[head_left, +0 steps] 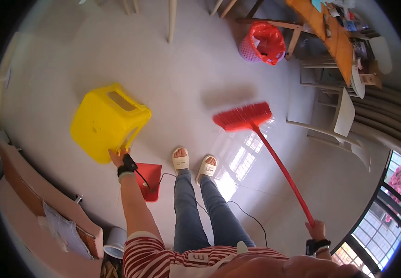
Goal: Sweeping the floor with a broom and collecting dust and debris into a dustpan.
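My left hand (118,157) grips the edge of a yellow plastic stool (98,120), which is tilted in front of me on the left. Whether the stool's far legs touch the floor is hidden. Out to the right, my right hand (315,230) is closed around the handle end of a red broom (283,172). The broom's bristle head (243,116) is slightly blurred and appears raised, with its shadow apart from it on the floor. Just beyond my left wrist lies a red dustpan (150,173), partly covered by my forearm and a cable.
A lilac waste basket (249,50) with a red liner stands by a wooden table (337,45). White chairs (344,114) line the right side. At lower left are a pink sofa (47,201) and a grey bucket (116,239). A black cable (256,219) runs across the floor near my legs.
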Motion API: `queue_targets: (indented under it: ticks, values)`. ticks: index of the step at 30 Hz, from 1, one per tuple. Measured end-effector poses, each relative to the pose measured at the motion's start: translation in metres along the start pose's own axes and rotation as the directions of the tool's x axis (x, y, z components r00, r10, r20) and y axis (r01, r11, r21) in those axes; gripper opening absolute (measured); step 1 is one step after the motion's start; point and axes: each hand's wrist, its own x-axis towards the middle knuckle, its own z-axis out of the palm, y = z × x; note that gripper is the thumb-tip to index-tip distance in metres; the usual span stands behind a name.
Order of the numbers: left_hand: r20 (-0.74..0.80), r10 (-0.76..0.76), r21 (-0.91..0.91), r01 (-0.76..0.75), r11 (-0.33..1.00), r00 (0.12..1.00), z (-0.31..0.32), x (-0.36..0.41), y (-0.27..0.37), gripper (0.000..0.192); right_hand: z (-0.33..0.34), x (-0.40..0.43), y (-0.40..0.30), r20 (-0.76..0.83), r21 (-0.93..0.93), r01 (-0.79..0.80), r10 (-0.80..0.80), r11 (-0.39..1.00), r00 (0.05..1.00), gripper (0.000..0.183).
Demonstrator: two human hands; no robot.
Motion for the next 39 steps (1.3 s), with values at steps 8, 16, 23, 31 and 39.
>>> queue_targets:
  ticks: [8,16,23,31,39]
  values:
    - [0.141,-0.336,0.338,0.274,0.901,0.931,-0.004,-0.089,-0.072,0.067,0.027,0.176,-0.191,-0.291,0.074,0.412,-0.375,0.908,0.88,0.034]
    - [0.113,-0.422,0.447,0.333,0.83,0.9,0.002,-0.148,-0.057,0.043,0.026,0.24,-0.285,-0.192,0.308,0.301,-0.251,0.902,0.949,0.046]
    - [0.178,-0.306,0.582,0.151,0.799,0.935,0.058,-0.154,-0.006,0.046,0.13,0.121,-0.112,0.128,0.213,0.017,-0.045,0.977,0.991,0.043]
    - [0.507,-0.171,0.559,-0.171,0.812,0.845,0.228,-0.208,0.091,0.043,0.078,-0.003,-0.03,0.185,0.231,-0.164,0.122,0.959,0.975,0.047]
    - [0.772,-0.006,0.364,-0.434,0.824,0.635,0.429,-0.252,0.174,0.048,0.022,-0.008,-0.07,0.089,0.485,-0.046,0.003,0.873,0.996,0.053]
